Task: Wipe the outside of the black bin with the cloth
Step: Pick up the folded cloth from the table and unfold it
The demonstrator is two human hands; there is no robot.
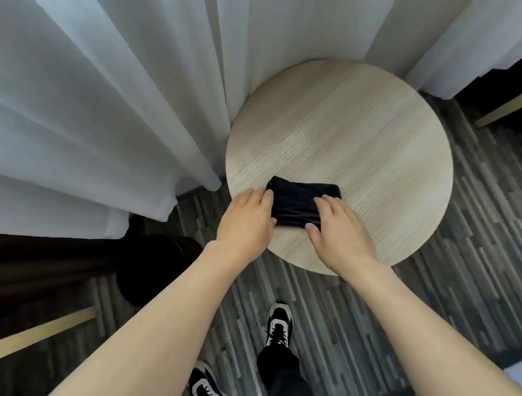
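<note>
A folded black cloth [298,203] lies near the front edge of a round light-wood table [359,142]. My left hand [247,224] rests on the cloth's left end, fingers laid over its edge. My right hand [338,230] presses on the cloth's right side, with its thumb at the front edge. The black bin [153,268] stands on the floor to the lower left of the table, partly hidden behind my left forearm.
White curtains [109,103] hang behind and to the left of the table. Dark furniture with a wooden edge [33,335] lies at the left. My two feet in black and white shoes [279,323] stand on the striped grey carpet.
</note>
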